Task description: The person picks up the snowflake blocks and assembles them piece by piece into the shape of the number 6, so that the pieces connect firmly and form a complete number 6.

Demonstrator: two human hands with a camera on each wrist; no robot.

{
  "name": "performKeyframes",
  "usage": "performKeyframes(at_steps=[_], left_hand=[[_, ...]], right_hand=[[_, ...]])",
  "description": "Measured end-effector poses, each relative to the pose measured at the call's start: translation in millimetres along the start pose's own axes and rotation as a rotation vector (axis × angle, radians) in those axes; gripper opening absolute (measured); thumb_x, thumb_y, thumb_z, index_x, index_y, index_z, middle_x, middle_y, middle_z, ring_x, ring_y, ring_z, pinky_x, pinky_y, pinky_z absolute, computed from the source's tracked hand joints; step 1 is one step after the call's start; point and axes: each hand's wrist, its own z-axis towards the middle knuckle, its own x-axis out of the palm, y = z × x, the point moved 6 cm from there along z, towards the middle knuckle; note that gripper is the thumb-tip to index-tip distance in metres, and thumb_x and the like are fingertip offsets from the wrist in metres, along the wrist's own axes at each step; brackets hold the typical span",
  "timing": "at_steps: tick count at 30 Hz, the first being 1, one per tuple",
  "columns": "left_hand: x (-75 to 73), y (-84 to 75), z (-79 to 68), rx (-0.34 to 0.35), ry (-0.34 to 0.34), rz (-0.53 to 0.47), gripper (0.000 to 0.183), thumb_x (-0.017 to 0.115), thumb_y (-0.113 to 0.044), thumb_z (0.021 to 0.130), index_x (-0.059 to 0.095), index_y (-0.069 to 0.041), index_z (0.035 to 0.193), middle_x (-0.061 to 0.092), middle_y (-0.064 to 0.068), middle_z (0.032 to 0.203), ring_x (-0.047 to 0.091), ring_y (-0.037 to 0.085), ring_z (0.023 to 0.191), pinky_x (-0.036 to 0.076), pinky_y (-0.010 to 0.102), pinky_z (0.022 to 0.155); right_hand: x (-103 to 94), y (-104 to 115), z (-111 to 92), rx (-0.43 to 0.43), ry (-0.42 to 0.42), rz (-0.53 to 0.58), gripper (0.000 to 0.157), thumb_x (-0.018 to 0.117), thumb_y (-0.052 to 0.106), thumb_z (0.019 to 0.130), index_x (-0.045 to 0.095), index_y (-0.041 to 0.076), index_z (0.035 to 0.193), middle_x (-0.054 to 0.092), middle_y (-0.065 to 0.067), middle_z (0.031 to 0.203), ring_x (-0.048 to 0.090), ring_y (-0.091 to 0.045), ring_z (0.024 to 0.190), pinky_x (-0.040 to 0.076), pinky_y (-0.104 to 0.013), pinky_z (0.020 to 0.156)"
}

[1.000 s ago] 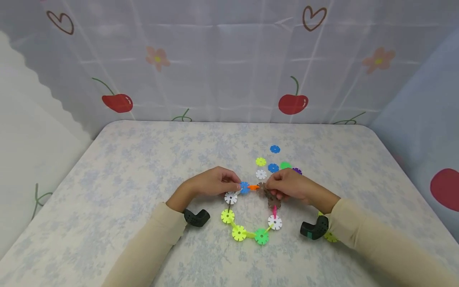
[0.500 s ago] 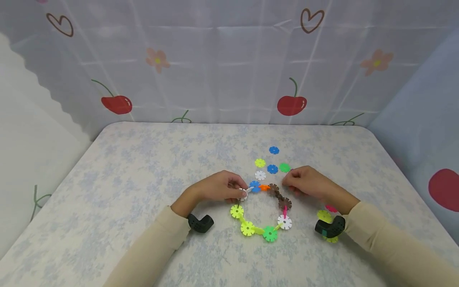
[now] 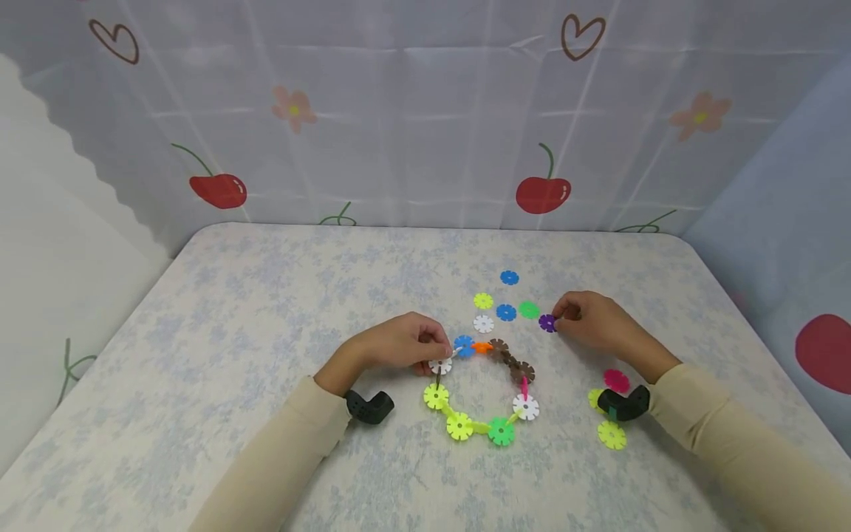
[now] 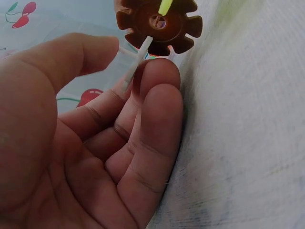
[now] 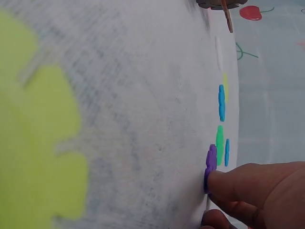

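A ring of interlocking plastic discs lies on the table, in several colours. At the ring's left back, my left hand (image 3: 405,343) holds a white interlocking disc (image 3: 440,366), its fingers curled behind it. The left wrist view shows this white disc (image 4: 139,62) edge-on by the fingertips, slotted to a brown disc (image 4: 159,26). Behind the ring on the right, my right hand (image 3: 588,319) pinches the edge of a purple interlocking disc (image 3: 547,323). In the right wrist view, the thumb presses on the purple disc (image 5: 210,167), which stands close to the tabletop.
Loose discs lie behind the ring: green (image 3: 529,309), white (image 3: 484,324), yellow (image 3: 483,301) and two blue ones (image 3: 506,312). Beside the right wrist are a pink disc (image 3: 617,380) and yellow discs (image 3: 612,435). A printed curtain (image 3: 425,133) hangs behind the table.
My right hand has left the ring's brown discs and moved right to the purple disc, now pinched. The left hand has shifted from near the blue disc to the white one; the ring slid slightly right.
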Motion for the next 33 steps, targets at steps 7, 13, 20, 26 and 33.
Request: performKeyframes(at_steps=[7, 13, 20, 26, 33], left_hand=[[-0.3, -3.4, 1.0, 0.000, 0.000, 0.013, 0.009, 0.069, -0.018, 0.098, 0.071, -0.009, 0.098, 0.070, 0.007, 0.086, 0.070, 0.025, 0.073, 0.057, 0.035, 0.068], [-6.1, -3.7, 0.4, 0.016, -0.057, 0.063, 0.014, 0.067, -0.022, 0.100, 0.073, -0.011, 0.105, 0.067, 0.004, 0.085, 0.062, 0.019, 0.070, 0.052, 0.032, 0.066], [-11.6, -3.9, 4.8, 0.019, -0.176, 0.071, 0.019, 0.060, -0.021, 0.104, 0.074, -0.009, 0.109, 0.067, 0.003, 0.089, 0.053, 0.015, 0.066, 0.045, 0.029, 0.063], [-7.6, -6.3, 16.0, 0.018, -0.181, 0.059, 0.017, 0.066, -0.022, 0.100, 0.076, -0.011, 0.108, 0.070, 0.000, 0.092, 0.057, 0.015, 0.074, 0.048, 0.029, 0.067], [-4.2, -2.7, 23.7, 0.015, -0.162, 0.016, 0.013, 0.071, -0.017, 0.096, 0.077, -0.009, 0.104, 0.071, 0.001, 0.086, 0.056, 0.013, 0.070, 0.046, 0.027, 0.064]], right_hand=[[2.1, 5.7, -3.2, -0.026, 0.058, 0.043, 0.027, 0.074, 0.014, 0.092, 0.062, 0.001, 0.112, 0.059, -0.014, 0.103, 0.054, -0.030, 0.094, 0.050, -0.043, 0.079], [1.4, 10.3, -4.3, -0.066, 0.060, 0.043, 0.017, 0.073, 0.009, 0.093, 0.061, 0.004, 0.105, 0.062, -0.007, 0.095, 0.056, -0.025, 0.088, 0.049, -0.039, 0.075], [-0.7, 32.6, -1.2, -0.223, 0.088, 0.090, 0.009, 0.068, 0.003, 0.096, 0.060, 0.008, 0.096, 0.062, -0.002, 0.088, 0.055, -0.022, 0.082, 0.047, -0.036, 0.068], [9.7, 56.8, 5.5, -0.372, 0.087, 0.140, 0.013, 0.070, 0.001, 0.095, 0.065, 0.010, 0.102, 0.066, 0.000, 0.093, 0.060, -0.019, 0.084, 0.052, -0.034, 0.073], [29.2, 77.2, 14.9, -0.433, 0.133, 0.175, 0.013, 0.072, 0.002, 0.093, 0.070, 0.015, 0.094, 0.068, 0.005, 0.091, 0.061, -0.017, 0.081, 0.053, -0.034, 0.073]])
